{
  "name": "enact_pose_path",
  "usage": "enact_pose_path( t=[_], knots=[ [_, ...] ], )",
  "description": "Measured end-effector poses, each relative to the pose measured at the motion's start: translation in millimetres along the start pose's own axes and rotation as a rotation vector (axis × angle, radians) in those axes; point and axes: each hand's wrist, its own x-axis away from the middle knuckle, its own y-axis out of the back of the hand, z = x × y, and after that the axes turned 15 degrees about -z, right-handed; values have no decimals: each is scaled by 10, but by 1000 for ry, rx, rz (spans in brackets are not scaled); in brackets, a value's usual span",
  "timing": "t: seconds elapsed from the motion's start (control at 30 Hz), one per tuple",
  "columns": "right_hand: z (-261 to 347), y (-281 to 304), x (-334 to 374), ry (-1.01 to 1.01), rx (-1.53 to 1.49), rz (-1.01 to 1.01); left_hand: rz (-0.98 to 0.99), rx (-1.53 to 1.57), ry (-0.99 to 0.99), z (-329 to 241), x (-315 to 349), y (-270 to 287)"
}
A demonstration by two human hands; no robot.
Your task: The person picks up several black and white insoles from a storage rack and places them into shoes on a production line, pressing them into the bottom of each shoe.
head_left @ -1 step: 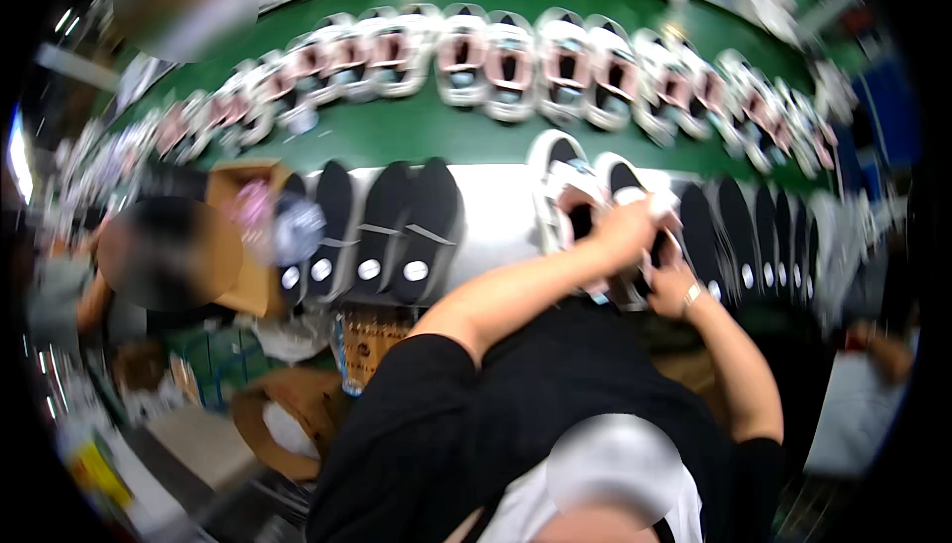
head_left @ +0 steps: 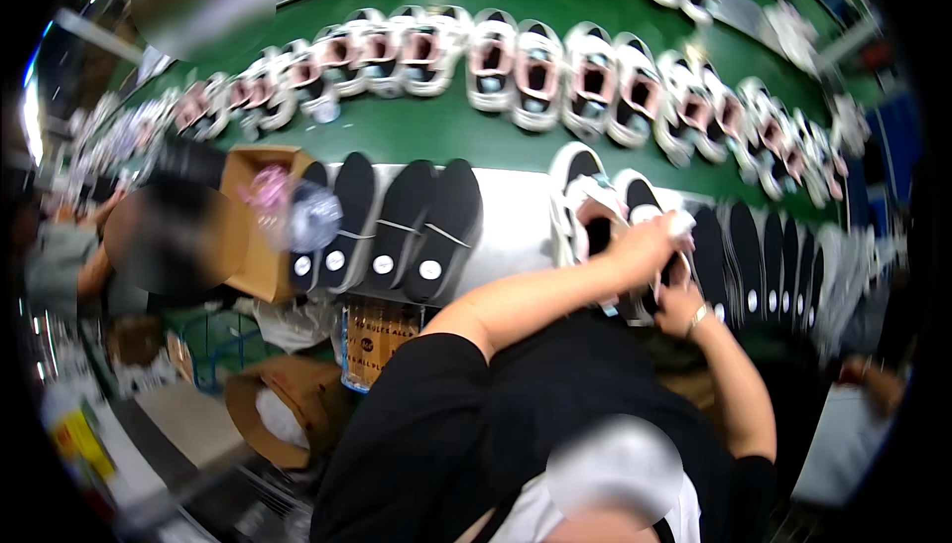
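My left hand (head_left: 643, 250) reaches across to the right and is closed on the upper part of a white-and-pink sneaker (head_left: 640, 189), near a bit of white material (head_left: 680, 226). At the heel end of that shoe is my right hand (head_left: 678, 309), its fingers curled at the opening; exactly what they grip is partly hidden. Just left of it, a matching sneaker (head_left: 597, 226) stands on the silvery work surface, touched by neither hand. Black insoles (head_left: 446, 231) with white round labels lie in pairs to the left, and more black insoles (head_left: 739, 260) are lined up to the right.
A row of white-and-pink sneakers (head_left: 491, 62) runs along the green conveyor (head_left: 397, 131). At left stands an open cardboard box (head_left: 263, 270) with pink and clear plastic. Below are a printed carton (head_left: 377, 345) and a paper bag (head_left: 307, 394). A person's arm (head_left: 878, 384) shows at far right.
The whole view has shifted, so the scene sits a little farther right. Both hands stay on the same sneaker with nearly the same grip.
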Motion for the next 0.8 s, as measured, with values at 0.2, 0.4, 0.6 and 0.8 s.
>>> enact_pose_path(
  t=[0.2, 0.4, 0.6, 0.8],
  knots=[
    [93, -374, -8, -37, -111, -263, -542, -187, -332, 128, 453, 543],
    [251, -377, -81, -8, -177, -276, -441, -151, 123, 531, 665, 574],
    [244, -530, -145, -170, -477, -327, -490, -220, 5, 318, 544, 620],
    [232, -547, -127, -134, -528, -288, -123, -265, 74, 141, 634, 419]
  ],
)
